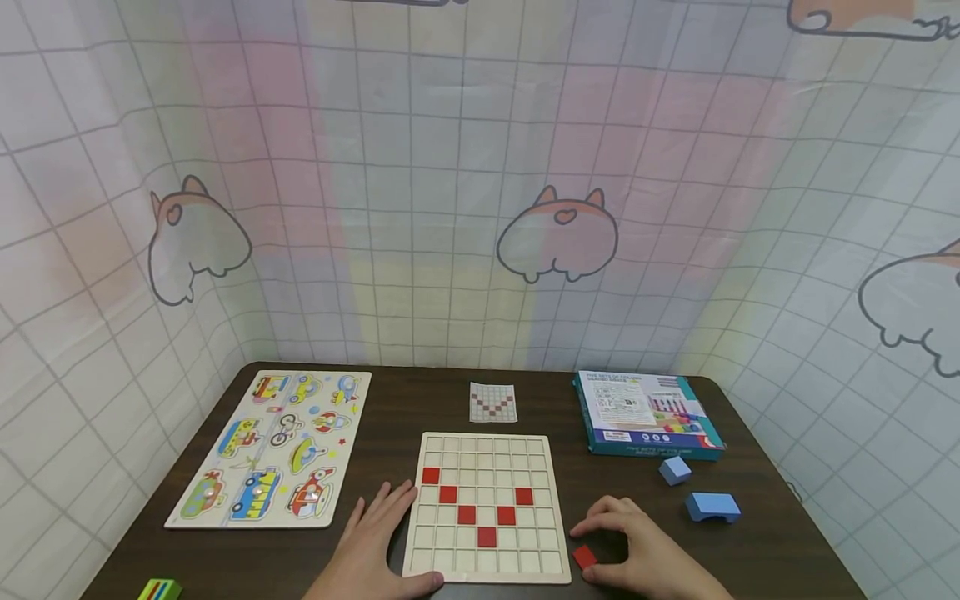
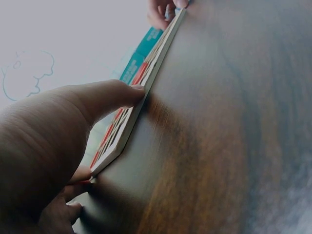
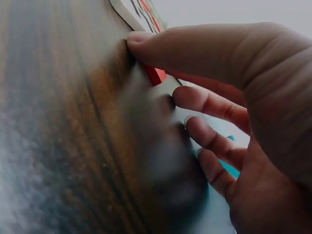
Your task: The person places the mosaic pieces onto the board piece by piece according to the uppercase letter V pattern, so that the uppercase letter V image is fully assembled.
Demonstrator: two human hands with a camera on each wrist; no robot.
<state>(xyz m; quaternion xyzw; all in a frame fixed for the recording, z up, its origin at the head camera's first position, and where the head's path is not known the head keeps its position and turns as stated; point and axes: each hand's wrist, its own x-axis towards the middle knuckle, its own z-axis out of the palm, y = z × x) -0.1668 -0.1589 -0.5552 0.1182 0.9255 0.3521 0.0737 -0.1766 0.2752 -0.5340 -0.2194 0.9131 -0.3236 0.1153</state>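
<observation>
A pale wooden grid board (image 1: 480, 577) lies on the table, with several red square tiles (image 1: 487, 537) set in a V. My left hand (image 1: 371, 546) rests at its near left corner, fingers fairly straight along the left edge. In the left wrist view, the thumb (image 2: 114, 95) presses the board's near edge. My right hand (image 1: 633, 542) is beside the near right corner, over a loose red tile (image 1: 585, 557) on the table. Its thumb touches that tile's near side, while the index fingertip stands slightly apart from the far side. The right wrist view partly hides the tile (image 3: 156, 75) behind the thumb.
Behind the board lies a small pattern card (image 1: 492, 402) showing a red V. A vehicle puzzle board (image 1: 341, 450) is at left. A flat boxed set (image 1: 648, 412), a blue cube (image 1: 676, 471) and a blue arch block (image 1: 712, 507) are at right. A green striped block (image 1: 160, 590) sits near left.
</observation>
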